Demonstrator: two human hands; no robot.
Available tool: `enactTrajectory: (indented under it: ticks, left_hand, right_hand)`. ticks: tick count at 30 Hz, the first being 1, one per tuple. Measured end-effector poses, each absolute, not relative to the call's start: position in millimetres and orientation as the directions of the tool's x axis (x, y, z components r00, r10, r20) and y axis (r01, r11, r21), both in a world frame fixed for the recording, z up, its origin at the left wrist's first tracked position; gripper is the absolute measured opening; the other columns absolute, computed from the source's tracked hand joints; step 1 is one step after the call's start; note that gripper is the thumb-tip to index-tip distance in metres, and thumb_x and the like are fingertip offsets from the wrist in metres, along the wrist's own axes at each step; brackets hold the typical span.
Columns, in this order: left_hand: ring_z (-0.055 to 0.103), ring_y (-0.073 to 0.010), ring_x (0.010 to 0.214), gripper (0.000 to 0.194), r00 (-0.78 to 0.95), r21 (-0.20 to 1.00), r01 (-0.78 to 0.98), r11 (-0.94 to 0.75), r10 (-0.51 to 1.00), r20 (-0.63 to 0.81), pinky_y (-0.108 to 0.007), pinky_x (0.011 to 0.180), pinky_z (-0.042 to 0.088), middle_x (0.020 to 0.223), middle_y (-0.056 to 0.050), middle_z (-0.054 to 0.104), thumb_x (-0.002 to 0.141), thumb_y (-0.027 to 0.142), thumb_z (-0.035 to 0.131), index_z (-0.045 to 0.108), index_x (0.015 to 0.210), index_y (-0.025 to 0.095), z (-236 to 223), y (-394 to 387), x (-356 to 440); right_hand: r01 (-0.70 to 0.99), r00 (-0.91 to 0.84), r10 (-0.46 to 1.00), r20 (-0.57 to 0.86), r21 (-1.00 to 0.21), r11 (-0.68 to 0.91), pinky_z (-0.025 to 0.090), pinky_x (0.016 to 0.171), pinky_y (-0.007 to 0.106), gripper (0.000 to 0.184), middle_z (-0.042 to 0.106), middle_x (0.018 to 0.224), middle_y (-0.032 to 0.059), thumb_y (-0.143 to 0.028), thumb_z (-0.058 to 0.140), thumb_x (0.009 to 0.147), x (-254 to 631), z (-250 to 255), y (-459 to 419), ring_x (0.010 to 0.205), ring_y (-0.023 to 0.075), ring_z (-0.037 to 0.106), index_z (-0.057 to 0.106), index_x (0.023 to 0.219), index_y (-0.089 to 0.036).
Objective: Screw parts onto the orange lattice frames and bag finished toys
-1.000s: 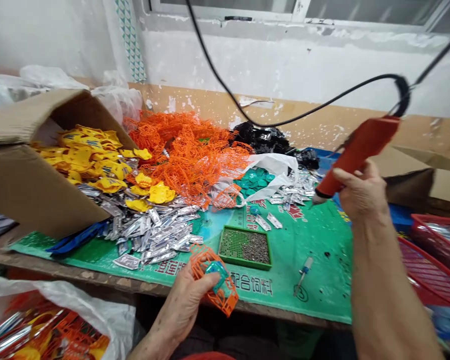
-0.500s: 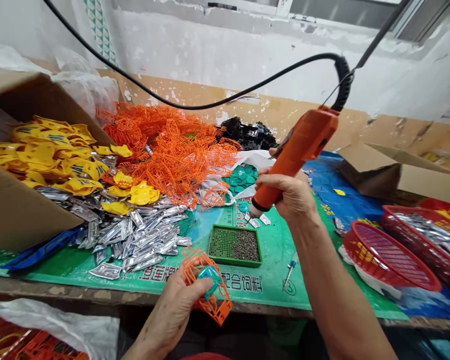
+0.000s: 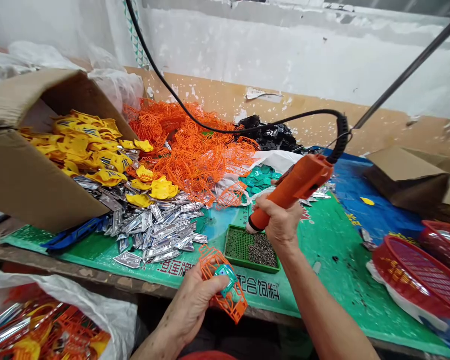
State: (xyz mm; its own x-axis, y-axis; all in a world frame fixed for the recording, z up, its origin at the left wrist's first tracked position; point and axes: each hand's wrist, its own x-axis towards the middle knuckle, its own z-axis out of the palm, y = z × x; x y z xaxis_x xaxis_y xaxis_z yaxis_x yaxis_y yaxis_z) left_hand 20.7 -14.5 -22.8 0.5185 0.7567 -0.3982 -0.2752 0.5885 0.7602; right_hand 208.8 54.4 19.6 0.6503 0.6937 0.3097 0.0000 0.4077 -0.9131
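right hand [image 3: 283, 225] lower, around electric screwdriver [image 3: 303, 179]

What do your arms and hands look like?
They are bare. The left hand and right hand wear no gloves, and the left forearm and right forearm show no sleeves. I can't see any rings, watch, bracelet, tape or markings on them, and no cables are attached to them.

Above a green mat [image 3: 333, 260] printed with Chinese characters, an orange lattice cage [image 3: 235, 300] surrounds a teal piece [image 3: 225, 276], beside a corded orange hand tool [image 3: 290, 192]; silver sachets [image 3: 157, 235] lie on the mat.
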Motion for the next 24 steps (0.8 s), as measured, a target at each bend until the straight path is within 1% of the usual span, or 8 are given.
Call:
enactTrajectory:
  ticks: [2, 7, 12, 14, 19, 24]
  left_hand:
    - [0.061, -0.0158, 0.066, 0.036, 0.516, 0.761, -0.270, 0.590, 0.756, -0.404, -0.031, 0.064, 0.052, 0.080, -0.002, 0.064, 0.066, 0.029, 0.074, 0.056, 0.094, 0.017, -24, -14, 22]
    - [0.061, -0.0164, 0.069, 0.031, 0.504, 0.759, -0.282, 0.587, 0.764, -0.403, -0.032, 0.067, 0.051, 0.081, -0.003, 0.065, 0.066, 0.028, 0.074, 0.056, 0.089, 0.017, -27, -13, 23]
    - [0.061, -0.0172, 0.069, 0.031, 0.492, 0.761, -0.266, 0.592, 0.762, -0.421, -0.032, 0.067, 0.051, 0.080, -0.003, 0.065, 0.065, 0.029, 0.073, 0.057, 0.088, 0.017, -25, -14, 23]
    - [0.061, -0.0175, 0.070, 0.031, 0.492, 0.759, -0.268, 0.594, 0.761, -0.422, -0.032, 0.068, 0.051, 0.080, -0.003, 0.065, 0.066, 0.029, 0.073, 0.057, 0.089, 0.017, -25, -15, 22]
    - [0.063, -0.0189, 0.074, 0.031, 0.511, 0.756, -0.270, 0.596, 0.755, -0.412, -0.031, 0.068, 0.051, 0.085, -0.005, 0.066, 0.067, 0.030, 0.073, 0.059, 0.092, 0.016, -27, -15, 21]
    - [0.062, -0.0169, 0.072, 0.032, 0.504, 0.753, -0.295, 0.589, 0.765, -0.401, -0.030, 0.069, 0.050, 0.082, -0.003, 0.065, 0.068, 0.027, 0.073, 0.059, 0.094, 0.017, -28, -14, 22]
  right_hand:
    - [0.007, 0.657, 0.686, 0.312, -0.913, 0.408, 0.046, 0.053, 0.032, 0.030, 0.059, 0.059, -0.0052, -0.022, 0.075, 0.054, 208, 16, 56, 0.049, 0.0130, 0.053, 0.060, 0.079, -0.017]
    - [0.009, 0.670, 0.673, 0.314, -0.910, 0.415, 0.045, 0.051, 0.031, 0.028, 0.058, 0.058, -0.0057, -0.023, 0.073, 0.056, 206, 11, 58, 0.048, 0.0127, 0.053, 0.059, 0.079, -0.017]
    - [0.010, 0.687, 0.660, 0.306, -0.911, 0.412, 0.047, 0.053, 0.032, 0.022, 0.059, 0.059, -0.0041, -0.022, 0.074, 0.054, 202, 8, 62, 0.049, 0.0124, 0.053, 0.057, 0.067, -0.017]
    - [0.005, 0.689, 0.659, 0.302, -0.911, 0.412, 0.047, 0.053, 0.032, 0.022, 0.059, 0.059, -0.0040, -0.021, 0.074, 0.053, 202, 6, 64, 0.048, 0.0122, 0.053, 0.058, 0.068, -0.017]
    - [0.000, 0.690, 0.659, 0.299, -0.911, 0.413, 0.046, 0.051, 0.031, 0.027, 0.059, 0.058, -0.0050, -0.021, 0.074, 0.053, 203, 5, 65, 0.047, 0.0122, 0.053, 0.059, 0.076, -0.017]
    - [0.026, 0.679, 0.664, 0.313, -0.914, 0.405, 0.045, 0.052, 0.031, 0.020, 0.058, 0.057, -0.0044, -0.021, 0.072, 0.054, 203, 5, 63, 0.048, 0.0119, 0.052, 0.056, 0.067, -0.018]
